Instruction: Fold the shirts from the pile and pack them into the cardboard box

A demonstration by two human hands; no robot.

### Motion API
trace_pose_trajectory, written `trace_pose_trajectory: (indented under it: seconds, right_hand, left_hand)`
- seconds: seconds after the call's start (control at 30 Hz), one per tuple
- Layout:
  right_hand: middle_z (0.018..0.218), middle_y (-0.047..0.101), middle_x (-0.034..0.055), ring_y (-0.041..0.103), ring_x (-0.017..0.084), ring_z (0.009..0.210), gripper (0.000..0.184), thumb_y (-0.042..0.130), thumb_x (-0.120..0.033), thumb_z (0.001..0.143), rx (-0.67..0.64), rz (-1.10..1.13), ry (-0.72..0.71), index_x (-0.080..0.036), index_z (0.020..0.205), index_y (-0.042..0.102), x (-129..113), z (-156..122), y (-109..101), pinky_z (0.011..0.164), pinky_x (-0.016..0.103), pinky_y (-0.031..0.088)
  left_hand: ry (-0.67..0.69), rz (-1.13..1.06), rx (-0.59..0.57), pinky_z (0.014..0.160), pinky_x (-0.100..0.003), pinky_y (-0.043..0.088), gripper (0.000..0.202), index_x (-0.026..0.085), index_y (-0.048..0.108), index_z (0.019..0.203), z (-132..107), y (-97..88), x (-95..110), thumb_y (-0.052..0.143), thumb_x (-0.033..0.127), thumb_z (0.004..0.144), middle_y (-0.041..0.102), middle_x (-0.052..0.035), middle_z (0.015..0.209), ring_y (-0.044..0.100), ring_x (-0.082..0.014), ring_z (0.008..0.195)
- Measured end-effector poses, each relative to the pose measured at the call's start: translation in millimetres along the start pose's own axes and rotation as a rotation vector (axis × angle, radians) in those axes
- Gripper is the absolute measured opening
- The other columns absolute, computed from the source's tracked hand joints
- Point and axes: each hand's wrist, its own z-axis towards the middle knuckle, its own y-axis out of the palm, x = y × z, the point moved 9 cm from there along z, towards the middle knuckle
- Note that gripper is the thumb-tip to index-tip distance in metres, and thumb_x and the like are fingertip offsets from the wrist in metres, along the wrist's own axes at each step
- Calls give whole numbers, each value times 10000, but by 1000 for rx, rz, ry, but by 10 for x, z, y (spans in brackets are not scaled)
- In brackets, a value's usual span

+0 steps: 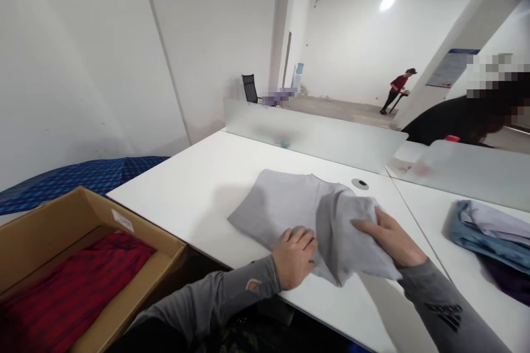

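Observation:
A light grey piece of clothing (pixel 285 198) lies on the white table in front of me, its right part lifted and folding over. I cannot make out what kind of garment it is. My left hand (pixel 295 258) rests on its near edge, palm down with fingers stretched out. At the right end, my right hand (pixel 393 237) pinches the raised part between thumb and fingers. Some of the right fingers are hidden behind the fabric.
On the left, an open cardboard box (pixel 93 201) holds a red and dark checked garment (pixel 83 281). Folded clothes (pixel 488 231) lie at the right. A frosted divider (pixel 306 132) borders the table's far side. Beyond it, one person (pixel 447 121) leans over and another (pixel 398 85) stands farther back.

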Motion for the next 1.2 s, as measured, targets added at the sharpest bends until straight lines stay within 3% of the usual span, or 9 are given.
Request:
trace_pose_trajectory:
  seconds: [0.17,0.27,0.33,0.5,0.77,0.87,0.97,1.1,1.2]
  right_hand:
    - [1116,686,105,633,279,1007,518,648,-281,738,-91,-351,-342,-150,1233,570,-858,546,1258,905,390,496]
    - [1095,685,100,663,215,770,673,652,-405,785,-258,-353,-283,-153,1377,454,-859,757,1982,751,346,529]
    - [1056,694,80,640,171,649,615,585,-459,843,-291,-355,-276,-174,1374,463,-758,830,2172,688,325,523]
    - [1038,697,102,651,222,892,323,445,-193,860,34,-658,-454,-154,1106,652,-377,884,1614,842,337,485]
    - [1241,648,78,566,221,1165,475,379,-46,821,-214,-958,-658,-194,1179,653,44,533,1378,936,361,433]
    - [1108,693,94,614,230,1035,410,412,-53,808,-249,-1009,-611,-181,1077,693,2,257,1426,872,351,448]
    - [980,709,92,631,213,938,354,430,-31,770,-333,-940,-611,-172,918,719,-50,-266,1547,841,320,456]
    - [839,685,42,627,171,775,271,439,-84,824,-457,-723,-674,-201,832,684,-136,-958,1657,715,274,472]
    - [993,692,78,630,210,903,288,393,-184,920,-126,-691,-712,-208,1038,654,-206,-1016,1236,785,336,478]
  left_hand:
    - [-61,-150,-66,1137,-472,268,548,150,488,1316,-386,-23,-132,602,436,862,545,-129,1343,422,-291,1298]
    - [-101,-205,-46,1148,-444,258,576,161,485,1328,-517,-67,-270,637,426,840,539,-122,1343,437,-285,1277]
    - [-107,-223,-33,1159,-448,238,591,175,465,1355,-570,-97,-320,635,420,844,521,-118,1366,416,-292,1297]
    - [-93,-229,-7,1159,-419,231,559,179,482,1334,-627,-154,-337,635,414,851,553,-98,1318,436,-275,1264]
    - [-169,-227,67,1121,-488,249,598,215,568,1200,-507,-174,-259,720,563,738,602,-83,1230,472,-300,1197]
    - [-150,-165,29,1144,-537,179,300,235,610,1110,-557,-190,-269,623,395,856,640,-66,1172,502,-278,1171]
    - [-91,-160,-81,1182,-518,110,178,235,643,951,-818,-273,-350,507,164,861,682,-34,1032,554,-223,1112]
    - [-183,-282,-175,1194,-455,172,256,245,632,933,-1344,-516,-618,428,118,847,674,-8,1104,521,-191,1211]
    - [-378,-351,-63,1094,-411,364,287,246,618,1030,-1584,-719,-853,346,237,937,659,-34,1165,560,-199,1160]
